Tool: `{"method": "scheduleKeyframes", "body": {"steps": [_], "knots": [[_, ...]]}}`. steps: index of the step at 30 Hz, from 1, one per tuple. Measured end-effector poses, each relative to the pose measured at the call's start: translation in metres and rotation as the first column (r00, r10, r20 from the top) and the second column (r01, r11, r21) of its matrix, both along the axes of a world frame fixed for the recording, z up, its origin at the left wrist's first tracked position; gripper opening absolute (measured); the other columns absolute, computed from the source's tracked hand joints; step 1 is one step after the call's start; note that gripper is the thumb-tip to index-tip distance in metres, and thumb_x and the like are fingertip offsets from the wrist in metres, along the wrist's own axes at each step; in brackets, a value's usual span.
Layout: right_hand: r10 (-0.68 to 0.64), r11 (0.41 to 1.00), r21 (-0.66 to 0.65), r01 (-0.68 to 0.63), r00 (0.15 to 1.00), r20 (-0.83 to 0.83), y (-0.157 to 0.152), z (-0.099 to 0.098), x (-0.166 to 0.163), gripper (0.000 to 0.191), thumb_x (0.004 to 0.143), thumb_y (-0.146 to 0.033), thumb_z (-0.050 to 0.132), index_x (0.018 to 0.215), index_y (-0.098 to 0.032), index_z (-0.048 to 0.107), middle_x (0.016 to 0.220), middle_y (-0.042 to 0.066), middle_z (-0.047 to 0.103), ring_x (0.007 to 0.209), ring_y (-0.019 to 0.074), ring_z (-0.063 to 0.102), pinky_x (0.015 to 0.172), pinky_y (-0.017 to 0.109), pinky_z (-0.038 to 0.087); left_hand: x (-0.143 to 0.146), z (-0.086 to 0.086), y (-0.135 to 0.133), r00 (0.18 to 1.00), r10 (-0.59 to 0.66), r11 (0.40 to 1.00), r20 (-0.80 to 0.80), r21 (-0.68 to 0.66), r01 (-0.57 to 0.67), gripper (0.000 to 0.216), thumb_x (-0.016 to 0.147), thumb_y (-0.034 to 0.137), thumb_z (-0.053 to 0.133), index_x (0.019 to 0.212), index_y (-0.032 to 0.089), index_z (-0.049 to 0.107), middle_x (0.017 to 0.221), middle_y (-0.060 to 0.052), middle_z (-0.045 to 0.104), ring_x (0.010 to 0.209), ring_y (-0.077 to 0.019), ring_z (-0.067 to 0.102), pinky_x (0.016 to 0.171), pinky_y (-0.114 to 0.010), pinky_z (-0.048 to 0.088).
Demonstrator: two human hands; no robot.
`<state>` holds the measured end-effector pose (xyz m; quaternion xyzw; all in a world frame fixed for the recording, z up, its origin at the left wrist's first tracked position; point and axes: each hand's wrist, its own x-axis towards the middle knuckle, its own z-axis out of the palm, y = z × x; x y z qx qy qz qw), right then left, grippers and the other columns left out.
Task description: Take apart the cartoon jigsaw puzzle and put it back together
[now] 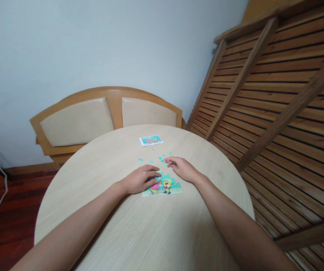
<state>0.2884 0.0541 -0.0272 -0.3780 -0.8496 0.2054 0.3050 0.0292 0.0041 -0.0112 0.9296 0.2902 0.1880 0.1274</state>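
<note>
A partly joined jigsaw puzzle [167, 185] with cartoon figures on a turquoise ground lies flat on the table. My left hand [142, 179] rests over its left side, fingers stretched out and slightly spread, covering part of the picture. Just beyond the puzzle's top right, my right hand [182, 168] hovers at or touches the loose turquoise puzzle pieces [162, 160], its fingers bent and a little apart. Nothing shows between those fingers, though their undersides are hidden. More loose pieces [141, 159] are scattered beyond my left hand.
Beyond the pieces lies a small picture card [151, 140] with similar cartoon figures. All of this is on a round pale wooden table [94, 180]. A padded headboard [77, 120] stands behind it, and a slatted wooden frame [277, 101] leans at the right.
</note>
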Motion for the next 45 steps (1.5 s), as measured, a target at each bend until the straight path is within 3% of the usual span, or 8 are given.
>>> {"method": "scheduleKeyframes", "body": {"steps": [3, 6, 11, 16, 26, 33, 39, 45], "knots": [[-0.025, 0.999, 0.028, 0.025, 1.0, 0.005, 0.001, 0.0, 0.002, 0.051, 0.079, 0.002, 0.048, 0.122, -0.018, 0.065, 0.102, 0.005, 0.071, 0.098, 0.0177, 0.065, 0.095, 0.033, 0.048, -0.002, 0.0, 0.004, 1.0, 0.022, 0.999, -0.004, 0.03, -0.022, 0.033, 0.1, 0.036, 0.048, 0.127, 0.022, 0.062, 0.131, -0.011, 0.062, 0.122, -0.0237, 0.056, 0.106, -0.04, 0.045], [-0.055, 0.996, 0.064, 0.054, 0.998, 0.019, 0.002, 0.0, 0.004, 0.05, 0.079, 0.002, 0.048, 0.122, -0.018, 0.065, 0.107, 0.007, 0.069, 0.101, 0.0189, 0.064, 0.095, 0.034, 0.048, -0.01, -0.005, 0.013, 0.992, 0.124, 0.988, -0.001, 0.096, -0.123, 0.032, 0.1, 0.035, 0.048, 0.126, 0.022, 0.061, 0.13, -0.011, 0.062, 0.121, -0.0242, 0.057, 0.106, -0.042, 0.045], [-0.167, 0.982, 0.101, 0.159, 0.983, 0.076, 0.005, -0.003, 0.007, 0.046, 0.082, 0.001, 0.047, 0.12, -0.017, 0.065, 0.11, 0.009, 0.069, 0.103, 0.0197, 0.063, 0.098, 0.035, 0.047, -0.035, -0.021, 0.034, 0.923, 0.385, 0.907, 0.028, 0.172, -0.384, 0.037, 0.096, 0.039, 0.051, 0.124, 0.016, 0.059, 0.135, -0.016, 0.058, 0.126, -0.0297, 0.054, 0.108, -0.049, 0.043], [-0.262, 0.959, 0.151, 0.238, 0.951, 0.162, 0.005, 0.002, -0.001, 0.032, 0.092, -0.013, 0.05, 0.12, -0.018, 0.064, 0.119, 0.009, 0.068, 0.111, 0.0215, 0.06, 0.099, 0.037, 0.044, -0.046, -0.033, 0.048, 0.861, 0.506, 0.852, 0.051, 0.13, -0.508, 0.043, 0.094, 0.046, 0.052, 0.122, 0.016, 0.061, 0.134, -0.017, 0.059, 0.125, -0.0317, 0.055, 0.108, -0.05, 0.042], [-0.256, 0.965, 0.157, 0.209, 0.876, 0.408, 0.031, 0.029, -0.063, 0.035, 0.099, -0.027, 0.045, 0.13, -0.019, 0.059, 0.136, 0.013, 0.06, 0.124, 0.0295, 0.052, 0.101, 0.045, 0.04, -0.044, -0.033, 0.051, 0.85, 0.525, 0.842, 0.052, 0.114, -0.527, 0.043, 0.095, 0.048, 0.052, 0.123, 0.016, 0.061, 0.134, -0.015, 0.061, 0.125, -0.0292, 0.055, 0.109, -0.047, 0.041], [-0.23, 0.973, 0.117, 0.198, 0.839, 0.494, 0.048, 0.029, -0.102, 0.035, 0.101, -0.037, 0.042, 0.124, -0.017, 0.062, 0.136, 0.016, 0.059, 0.123, 0.0322, 0.051, 0.099, 0.049, 0.041, -0.05, -0.032, 0.056, 0.85, 0.516, 0.845, 0.107, 0.097, -0.526, 0.035, 0.092, 0.041, 0.055, 0.118, 0.019, 0.062, 0.124, -0.012, 0.067, 0.117, -0.0284, 0.06, 0.104, -0.044, 0.046], [-0.18, 0.978, 0.184, 0.102, 0.86, 0.477, 0.031, 0.024, -0.112, 0.031, 0.102, -0.035, 0.043, 0.116, -0.018, 0.065, 0.129, 0.013, 0.063, 0.12, 0.0266, 0.052, 0.1, 0.041, 0.04, -0.06, -0.037, 0.065, 0.814, 0.556, 0.815, 0.169, 0.085, -0.574, 0.032, 0.092, 0.033, 0.054, 0.117, 0.016, 0.064, 0.12, -0.013, 0.069, 0.114, -0.0289, 0.062, 0.102, -0.045, 0.048], [0.025, 0.967, 0.22, -0.127, 0.909, 0.415, -0.006, 0.026, -0.107, 0.025, 0.099, -0.026, 0.049, 0.114, -0.018, 0.068, 0.118, 0.01, 0.069, 0.116, 0.0247, 0.055, 0.1, 0.04, 0.04, -0.06, -0.029, 0.062, 0.809, 0.545, 0.825, 0.219, 0.032, -0.565, 0.029, 0.093, 0.027, 0.049, 0.112, 0.015, 0.067, 0.115, -0.013, 0.071, 0.111, -0.0275, 0.064, 0.102, -0.044, 0.048]]}}
